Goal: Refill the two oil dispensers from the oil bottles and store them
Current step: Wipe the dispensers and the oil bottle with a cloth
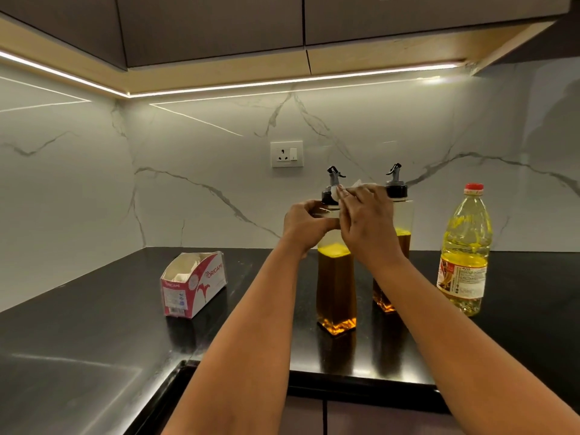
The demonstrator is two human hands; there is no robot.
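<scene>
Two dispensers on the bench (94, 334), one oil bottle (464, 249) far right, one tissue box (193, 284) left. Left hand (306, 222) grips near dispenser (335, 277) shoulder; right hand (367, 218) pinches tissue (337, 193) against its cap. Far dispenser (397, 215) just behind right hand.

Two oil dispensers stand on a counter (94, 324) before a back wall; the nearer dispenser (335, 287) is left and forward of the farther dispenser (396, 246); an oil bottle (464, 255) stands right of both; a tissue box (193, 284) lies well to their left; a wall socket (287, 153) sits on the wall behind, above the dispensers; cabinets (219, 23) hang overhead; the left hand (309, 224) grips the nearer dispenser's shoulder; the right hand (367, 221) presses a tissue (337, 193) at its cap.
</scene>
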